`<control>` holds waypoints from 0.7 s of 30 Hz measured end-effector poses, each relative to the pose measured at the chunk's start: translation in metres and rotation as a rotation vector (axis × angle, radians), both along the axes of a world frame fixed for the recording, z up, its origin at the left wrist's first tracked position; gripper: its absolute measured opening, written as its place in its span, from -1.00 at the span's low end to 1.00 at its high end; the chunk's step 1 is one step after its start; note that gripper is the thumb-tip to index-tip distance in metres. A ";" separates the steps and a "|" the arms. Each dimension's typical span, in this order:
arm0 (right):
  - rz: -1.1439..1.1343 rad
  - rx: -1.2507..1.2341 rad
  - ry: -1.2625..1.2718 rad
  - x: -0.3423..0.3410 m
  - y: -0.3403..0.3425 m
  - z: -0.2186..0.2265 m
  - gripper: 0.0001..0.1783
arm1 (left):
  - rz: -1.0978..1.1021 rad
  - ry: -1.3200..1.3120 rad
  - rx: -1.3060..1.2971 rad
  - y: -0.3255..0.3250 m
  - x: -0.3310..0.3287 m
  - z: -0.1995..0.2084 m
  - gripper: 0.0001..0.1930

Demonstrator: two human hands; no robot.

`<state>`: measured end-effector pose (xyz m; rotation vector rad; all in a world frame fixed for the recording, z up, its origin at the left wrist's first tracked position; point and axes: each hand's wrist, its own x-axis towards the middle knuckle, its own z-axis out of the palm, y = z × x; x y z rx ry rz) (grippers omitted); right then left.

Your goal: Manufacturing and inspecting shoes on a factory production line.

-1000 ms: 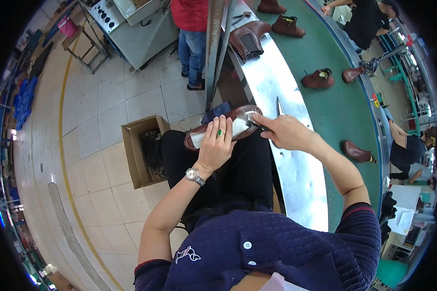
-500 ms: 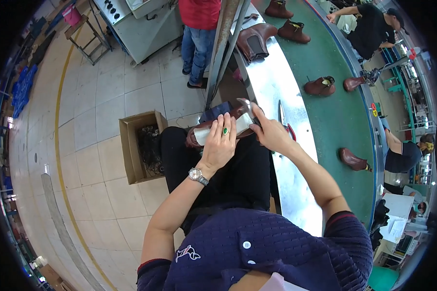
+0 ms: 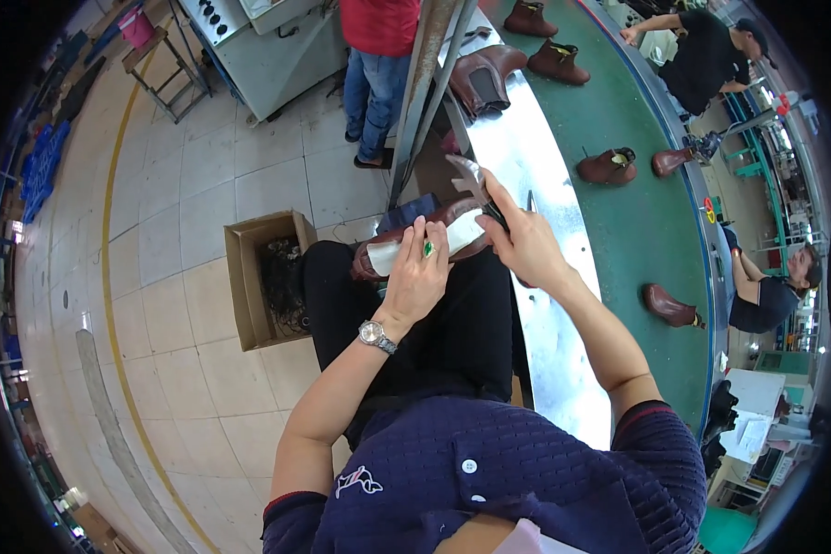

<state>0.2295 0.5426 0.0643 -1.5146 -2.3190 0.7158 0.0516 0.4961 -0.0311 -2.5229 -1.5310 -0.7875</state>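
Note:
An upturned brown leather boot [image 3: 367, 265] lies across my thighs, a white insole [image 3: 464, 231] showing on its underside. My left hand [image 3: 419, 268] holds it down, fingers laid across the insole; the thumb is mostly hidden. A wristwatch is on that wrist and a green-stoned ring on a finger. At the boot's right end, my right hand [image 3: 530, 242] is closed round the dark handle of what look like lasting pincers [image 3: 472, 175]. Their curved metal head is raised just above the boot's far edge. Another tool [image 3: 531, 199] lies on the metal bench, largely covered by my right hand.
Right of me runs a metal bench edge [image 3: 572, 369] beside a green conveyor [image 3: 609, 231] carrying several brown boots [image 3: 608, 166]. A cardboard box [image 3: 249, 286] of dark scraps stands at my left knee. A metal post [image 3: 425, 92] rises ahead; people work across the line.
My right hand has lifted slightly, and the pincers' head has swung up and away from the boot. My left hand and the boot stay nearly still. A co-worker at right has turned their head.

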 end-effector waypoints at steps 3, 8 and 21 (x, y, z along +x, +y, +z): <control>0.078 0.112 0.010 0.002 0.003 -0.019 -0.24 | -0.035 0.063 0.071 0.002 0.001 -0.001 -0.50; 0.097 -0.032 -0.088 -0.009 0.003 0.000 -0.25 | -0.006 0.041 0.107 0.000 -0.003 -0.004 -0.59; 0.026 0.034 -0.156 -0.012 -0.009 -0.016 -0.28 | -0.016 -0.038 0.076 0.004 -0.001 0.003 -0.54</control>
